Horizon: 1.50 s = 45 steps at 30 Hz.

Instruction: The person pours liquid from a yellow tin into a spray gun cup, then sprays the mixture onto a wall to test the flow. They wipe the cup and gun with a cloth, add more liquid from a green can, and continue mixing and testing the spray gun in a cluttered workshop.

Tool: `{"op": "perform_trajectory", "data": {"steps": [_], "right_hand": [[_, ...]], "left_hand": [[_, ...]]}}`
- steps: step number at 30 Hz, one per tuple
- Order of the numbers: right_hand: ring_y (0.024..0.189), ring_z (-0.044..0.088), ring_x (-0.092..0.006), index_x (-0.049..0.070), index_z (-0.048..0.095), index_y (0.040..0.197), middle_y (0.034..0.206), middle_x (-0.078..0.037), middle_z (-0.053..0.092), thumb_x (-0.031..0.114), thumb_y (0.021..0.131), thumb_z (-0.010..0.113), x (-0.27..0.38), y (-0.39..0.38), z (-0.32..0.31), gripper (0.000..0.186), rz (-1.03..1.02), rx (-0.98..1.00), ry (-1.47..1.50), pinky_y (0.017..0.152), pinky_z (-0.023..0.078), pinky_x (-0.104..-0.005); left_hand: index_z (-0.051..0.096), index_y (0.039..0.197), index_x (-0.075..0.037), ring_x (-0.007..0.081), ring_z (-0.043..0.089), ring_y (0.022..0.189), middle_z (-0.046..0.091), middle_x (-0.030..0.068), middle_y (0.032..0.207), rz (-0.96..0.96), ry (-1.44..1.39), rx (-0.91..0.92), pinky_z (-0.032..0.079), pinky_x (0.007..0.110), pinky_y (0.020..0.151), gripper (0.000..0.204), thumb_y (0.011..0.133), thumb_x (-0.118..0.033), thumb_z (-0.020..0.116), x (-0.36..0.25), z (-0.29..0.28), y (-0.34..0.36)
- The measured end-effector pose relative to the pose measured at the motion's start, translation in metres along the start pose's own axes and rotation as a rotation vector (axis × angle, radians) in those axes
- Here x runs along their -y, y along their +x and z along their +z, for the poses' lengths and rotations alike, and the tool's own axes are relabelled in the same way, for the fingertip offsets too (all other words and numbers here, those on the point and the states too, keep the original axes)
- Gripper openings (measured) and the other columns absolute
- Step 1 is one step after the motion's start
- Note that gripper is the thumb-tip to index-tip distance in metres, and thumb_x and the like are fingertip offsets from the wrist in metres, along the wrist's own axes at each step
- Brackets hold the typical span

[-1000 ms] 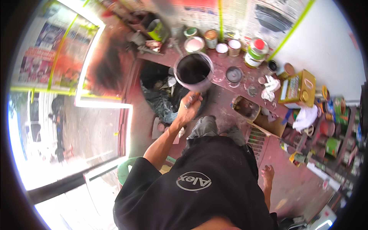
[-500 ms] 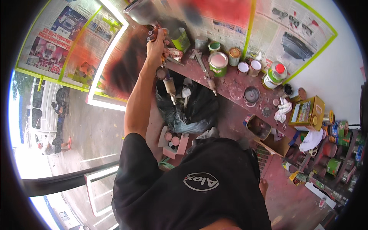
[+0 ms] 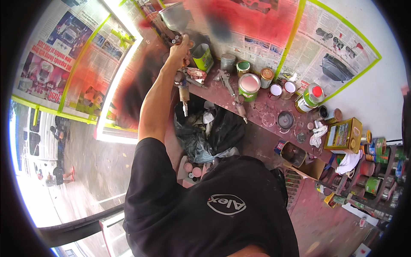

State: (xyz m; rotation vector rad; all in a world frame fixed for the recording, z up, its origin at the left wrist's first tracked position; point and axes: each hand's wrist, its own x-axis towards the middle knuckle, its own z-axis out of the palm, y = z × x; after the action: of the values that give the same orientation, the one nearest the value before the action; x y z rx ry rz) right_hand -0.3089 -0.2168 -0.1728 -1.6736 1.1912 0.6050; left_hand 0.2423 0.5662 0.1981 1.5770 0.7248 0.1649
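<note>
My left hand (image 3: pixel 179 52), raised at the back left corner, is closed on a spray gun (image 3: pixel 175 40) topped by a grey cup (image 3: pixel 171 18). Just below my wrist a spray gun with a cylindrical fitting (image 3: pixel 184 95) points downward, partly hidden by my arm. A further spray gun (image 3: pixel 227 82) lies on the paint-stained bench (image 3: pixel 267 111) beside a pink-topped can (image 3: pixel 249 85) and several smaller cans. A green open container (image 3: pixel 203 58) stands right of my hand. A black bag of refuse (image 3: pixel 205 128) is below the bench edge. My right hand is out of sight.
Newspaper-masked walls (image 3: pixel 257 25) surround the bench. At right stand a gold tin (image 3: pixel 342 135), a cardboard box (image 3: pixel 310 167) and a shelf of cans (image 3: pixel 370 184). A box of pink lids (image 3: pixel 192 169) is low at centre. At left outside are a white vehicle (image 3: pixel 38 141) and someone's foot (image 3: pixel 70 175).
My left hand has swung up and back-left from over the middle, taking the cup, whose dark liquid showed earlier, to the corner. My right hand, visible at lower right earlier, has left sight.
</note>
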Motion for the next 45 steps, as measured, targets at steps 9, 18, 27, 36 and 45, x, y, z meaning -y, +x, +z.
{"op": "perform_trajectory", "data": {"steps": [9, 18, 27, 36, 45], "right_hand": [[0.112, 0.074, -0.0416, -0.002, 0.048, 0.152, 0.139, -0.022, 0.061, 0.022, 0.104, 0.058, 0.022, -0.025, 0.005, 0.054, -0.026, 0.009, 0.169, 0.082, 0.062, -0.0523], [0.097, 0.076, -0.0323, -0.002, 0.065, 0.134, 0.119, -0.024, 0.069, 0.021, 0.100, 0.065, -0.024, -0.005, 0.002, 0.041, 0.121, 0.005, -0.030, 0.073, 0.064, -0.0434], [0.096, 0.075, -0.0345, -0.002, 0.070, 0.127, 0.122, -0.021, 0.068, 0.019, 0.097, 0.065, -0.021, -0.002, 0.012, 0.037, -0.157, 0.100, -0.780, 0.074, 0.065, -0.0399], [0.089, 0.073, -0.0270, -0.004, 0.065, 0.123, 0.110, -0.017, 0.070, 0.020, 0.102, 0.061, 0.116, -0.050, 0.022, 0.032, -0.290, 0.061, -0.052, 0.076, 0.058, -0.0401], [0.123, 0.068, -0.0330, -0.007, 0.061, 0.138, 0.134, -0.023, 0.070, 0.014, 0.105, 0.063, 0.465, -0.148, 0.109, 0.039, -1.197, -0.260, -0.340, 0.105, 0.052, -0.0403]], "left_hand": [[0.058, 0.089, -0.010, 0.0122, 0.041, 0.047, 0.049, 0.0012, 0.068, -0.018, -0.008, -0.008, 0.039, 0.034, 0.043, 0.058, 0.099, -0.067, 0.063, 0.006, -0.001, 0.027], [0.065, 0.092, -0.012, 0.0118, 0.040, 0.046, 0.046, -0.0002, 0.066, -0.018, -0.051, 0.036, 0.037, 0.032, 0.041, 0.049, 0.101, -0.060, 0.065, 0.007, 0.005, 0.035], [0.061, 0.090, -0.010, 0.0127, 0.039, 0.046, 0.045, 0.0006, 0.065, -0.037, -0.067, 0.021, 0.036, 0.033, 0.041, 0.051, 0.101, -0.059, 0.065, -0.001, 0.008, 0.041], [0.053, 0.088, -0.013, 0.0097, 0.040, 0.047, 0.047, -0.0010, 0.069, -0.036, -0.063, 0.096, 0.038, 0.030, 0.043, 0.056, 0.099, -0.066, 0.064, 0.004, 0.008, 0.039], [0.071, 0.109, -0.007, 0.0136, 0.046, 0.052, 0.051, 0.0029, 0.076, 0.020, -0.044, 0.112, 0.040, 0.034, 0.044, 0.058, 0.098, -0.063, 0.061, 0.009, 0.010, 0.040]]}}
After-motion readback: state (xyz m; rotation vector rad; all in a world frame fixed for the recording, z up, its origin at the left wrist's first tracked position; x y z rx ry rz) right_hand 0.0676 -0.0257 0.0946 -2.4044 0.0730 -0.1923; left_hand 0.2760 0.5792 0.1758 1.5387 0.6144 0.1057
